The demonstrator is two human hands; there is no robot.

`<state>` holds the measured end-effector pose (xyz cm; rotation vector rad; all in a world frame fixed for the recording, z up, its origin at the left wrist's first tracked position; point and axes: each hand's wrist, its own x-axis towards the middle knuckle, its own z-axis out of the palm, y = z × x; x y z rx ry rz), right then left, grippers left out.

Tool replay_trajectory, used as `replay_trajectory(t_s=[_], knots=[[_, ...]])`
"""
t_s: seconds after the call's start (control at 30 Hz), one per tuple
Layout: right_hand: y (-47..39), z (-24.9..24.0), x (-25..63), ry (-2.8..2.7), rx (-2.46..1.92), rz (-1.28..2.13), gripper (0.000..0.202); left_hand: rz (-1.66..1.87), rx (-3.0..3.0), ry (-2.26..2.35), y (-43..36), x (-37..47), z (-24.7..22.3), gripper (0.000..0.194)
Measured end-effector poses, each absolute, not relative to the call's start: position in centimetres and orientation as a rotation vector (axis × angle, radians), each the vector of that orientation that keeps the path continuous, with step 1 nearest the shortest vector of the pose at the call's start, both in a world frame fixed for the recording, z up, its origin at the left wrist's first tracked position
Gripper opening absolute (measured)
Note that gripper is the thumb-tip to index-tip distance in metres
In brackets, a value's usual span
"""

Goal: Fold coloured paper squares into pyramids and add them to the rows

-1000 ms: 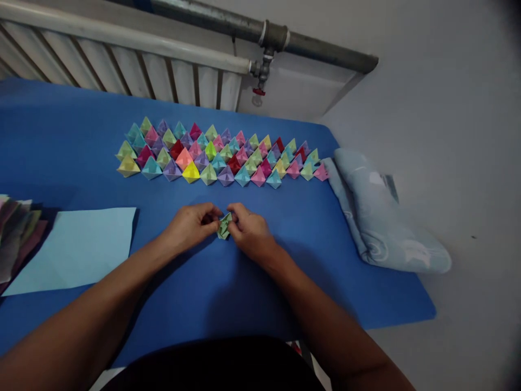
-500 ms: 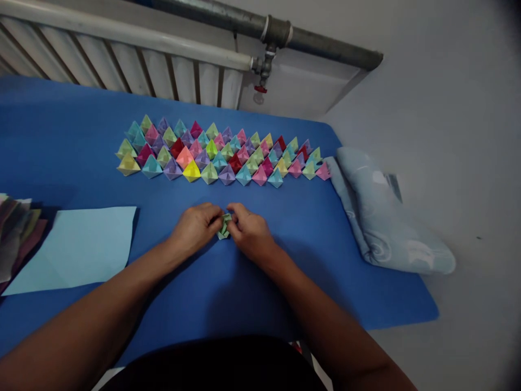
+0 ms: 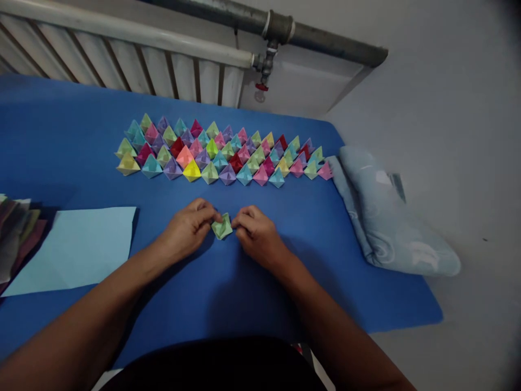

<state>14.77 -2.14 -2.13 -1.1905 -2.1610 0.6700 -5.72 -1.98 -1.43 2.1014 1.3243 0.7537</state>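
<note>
A small light-green folded paper [image 3: 222,229] lies between my hands over the blue tabletop [image 3: 175,320]; its creased layers face up and are spread into a rough diamond. My left hand [image 3: 190,224] is closed, thumb and forefinger pinching the upper left edge of the paper. My right hand [image 3: 260,234] is closed too, with its bent fingertips at the right corner of the paper. Beyond them stand several rows of small folded paper boats [image 3: 210,172] in green, blue, pink, purple, red and yellow.
A light-blue sheet [image 3: 89,239] lies at the left, next to a stack of coloured papers [image 3: 16,239]. At the right edge is a folded pale-blue patterned cloth [image 3: 391,228]. A white radiator [image 3: 154,60] and a metal pipe [image 3: 325,41] with a red-handled valve run along the back.
The green paper has gone from a narrow, bunched shape to a wider, flatter diamond. My hands have moved slightly apart, the right one shifting to the right.
</note>
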Motion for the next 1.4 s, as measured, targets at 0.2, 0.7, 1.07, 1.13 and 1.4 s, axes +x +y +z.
replay_trajectory(t_s=[0.2,0.7,1.07,1.13,1.4], knots=[[-2.9,-0.8,15.0,-2.407,-1.28,0.705,0.032,0.682,2.214,1.312,-2.2,-6.0,-2.5,0.029],[-3.8,0.8,14.2,-2.793,-1.466,0.494,0.047,0.268,2.535,1.296,-3.0,-6.3,-1.9,0.038],[-3.7,0.9,14.0,-2.818,-1.479,0.452,0.047,0.201,2.491,1.261,-2.3,-6.8,-2.0,0.038],[-3.8,0.8,14.0,-2.82,-1.465,0.432,0.048,0.194,2.445,1.285,-2.3,-6.7,-1.7,0.037],[-3.9,0.5,13.9,-2.774,-1.483,0.385,0.046,0.208,2.512,1.2,-2.2,-6.6,-0.6,0.036]])
